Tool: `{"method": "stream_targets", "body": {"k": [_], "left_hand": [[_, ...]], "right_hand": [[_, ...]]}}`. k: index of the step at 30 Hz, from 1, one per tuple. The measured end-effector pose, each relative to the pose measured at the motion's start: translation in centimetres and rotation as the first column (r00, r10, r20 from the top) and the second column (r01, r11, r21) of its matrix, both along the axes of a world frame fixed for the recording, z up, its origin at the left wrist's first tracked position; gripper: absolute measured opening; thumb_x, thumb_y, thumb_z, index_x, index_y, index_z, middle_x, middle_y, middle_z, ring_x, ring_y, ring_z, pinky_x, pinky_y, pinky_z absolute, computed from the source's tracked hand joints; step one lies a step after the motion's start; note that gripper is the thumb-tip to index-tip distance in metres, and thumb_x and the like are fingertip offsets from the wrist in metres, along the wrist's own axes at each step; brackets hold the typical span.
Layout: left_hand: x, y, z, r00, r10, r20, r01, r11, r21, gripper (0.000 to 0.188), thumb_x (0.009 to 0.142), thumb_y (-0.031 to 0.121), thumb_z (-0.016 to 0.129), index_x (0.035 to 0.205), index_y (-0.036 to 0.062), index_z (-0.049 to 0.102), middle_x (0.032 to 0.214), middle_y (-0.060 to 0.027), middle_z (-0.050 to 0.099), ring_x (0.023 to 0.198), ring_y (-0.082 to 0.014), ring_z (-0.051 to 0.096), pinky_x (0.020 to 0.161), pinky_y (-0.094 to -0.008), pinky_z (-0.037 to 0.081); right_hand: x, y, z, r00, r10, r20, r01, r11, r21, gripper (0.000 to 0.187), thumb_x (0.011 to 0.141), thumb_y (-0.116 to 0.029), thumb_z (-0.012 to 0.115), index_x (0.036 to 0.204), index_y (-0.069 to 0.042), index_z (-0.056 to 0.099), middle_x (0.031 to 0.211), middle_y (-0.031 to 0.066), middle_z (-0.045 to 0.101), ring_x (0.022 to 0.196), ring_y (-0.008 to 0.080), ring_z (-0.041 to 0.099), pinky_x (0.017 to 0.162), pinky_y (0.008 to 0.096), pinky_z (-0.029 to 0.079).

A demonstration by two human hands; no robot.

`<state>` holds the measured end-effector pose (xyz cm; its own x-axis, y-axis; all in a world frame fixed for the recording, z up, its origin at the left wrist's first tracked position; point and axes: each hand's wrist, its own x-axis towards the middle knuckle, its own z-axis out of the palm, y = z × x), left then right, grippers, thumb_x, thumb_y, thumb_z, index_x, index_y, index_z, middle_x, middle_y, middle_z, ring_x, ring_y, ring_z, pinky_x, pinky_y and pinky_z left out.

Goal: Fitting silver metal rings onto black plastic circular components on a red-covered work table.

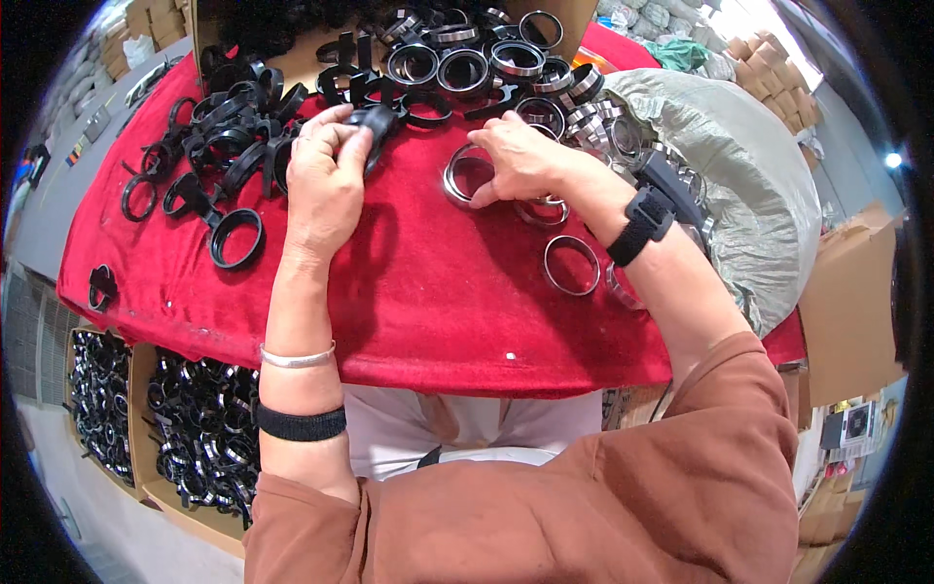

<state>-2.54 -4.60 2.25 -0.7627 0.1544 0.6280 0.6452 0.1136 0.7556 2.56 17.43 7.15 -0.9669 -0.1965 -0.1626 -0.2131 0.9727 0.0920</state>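
Observation:
My left hand (326, 175) is closed on a black plastic ring holder (377, 124), pinched between thumb and fingers above a red cloth (438, 321). To its right, my right hand (520, 161) grips a shiny metal ring (449, 185) by its edge, low over the cloth. Part of that ring is hidden by the fingers. Below my right wrist lie more metal rings, one of them a thin silver ring (572, 293) flat on the cloth. A black ring with a tab (236, 263) rests left of my left forearm.
Black ring parts (233, 136) are heaped at the left. An open cardboard box (316, 83) with black parts stands at the far edge. A pale woven sack (725, 175) spills metal rings at the right. Boxes of assembled rings (199, 428) sit at the lower left.

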Motion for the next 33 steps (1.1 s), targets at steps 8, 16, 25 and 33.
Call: {"method": "stream_targets", "body": {"k": [8, 16, 25, 33], "left_hand": [[0.1, -0.4, 1.2, 0.552, -0.785, 0.280, 0.133, 0.414, 0.901, 0.046, 0.101, 0.038, 0.026, 0.121, 0.0018, 0.046, 0.118, -0.0192, 0.054, 0.111, -0.0340, 0.053, 0.091, -0.0597, 0.042], [-3.0, 0.0, -3.9, 0.071, -0.992, -0.100, 0.158, -0.088, 0.983, 0.040, 0.099, 0.032, 0.039, 0.124, 0.0006, 0.045, 0.126, -0.0204, 0.052, 0.115, -0.0384, 0.053, 0.097, -0.0527, 0.044], [-2.6, -1.1, -4.0, -0.171, -0.948, -0.267, 0.184, -0.297, 0.937, 0.066, 0.097, 0.053, 0.022, 0.138, 0.0020, 0.033, 0.135, -0.0325, 0.038, 0.114, -0.0408, 0.052, 0.092, -0.0532, 0.046], [-1.0, -0.8, -3.4, -0.167, -0.975, -0.144, 0.287, -0.188, 0.939, 0.058, 0.100, 0.039, 0.014, 0.132, -0.0038, 0.038, 0.138, -0.0386, 0.026, 0.103, -0.0383, 0.056, 0.085, -0.0476, 0.051]], "right_hand": [[3.8, -2.3, -2.3, 0.752, 0.065, -0.656, -0.166, 0.982, -0.093, 0.049, 0.067, -0.017, 0.073, 0.105, -0.003, 0.045, 0.093, 0.0148, 0.053, 0.093, 0.0316, 0.053, 0.073, 0.0386, 0.052], [7.4, -4.0, -4.8, 0.740, 0.226, -0.634, -0.485, 0.832, -0.269, 0.047, 0.074, -0.001, 0.055, 0.120, 0.002, 0.047, 0.100, 0.0148, 0.059, 0.090, 0.0259, 0.059, 0.079, 0.0351, 0.049], [11.8, -2.3, -4.5, 0.810, 0.423, -0.406, -0.520, 0.839, -0.163, 0.042, 0.073, 0.001, 0.056, 0.114, -0.001, 0.053, 0.113, 0.0173, 0.054, 0.103, 0.0320, 0.055, 0.089, 0.0369, 0.047], [10.3, -3.9, -3.3, 0.967, 0.080, -0.242, -0.178, 0.891, -0.417, 0.069, 0.067, -0.026, 0.073, 0.121, 0.009, 0.048, 0.116, 0.0261, 0.054, 0.109, 0.0373, 0.051, 0.095, 0.0409, 0.042]]}}
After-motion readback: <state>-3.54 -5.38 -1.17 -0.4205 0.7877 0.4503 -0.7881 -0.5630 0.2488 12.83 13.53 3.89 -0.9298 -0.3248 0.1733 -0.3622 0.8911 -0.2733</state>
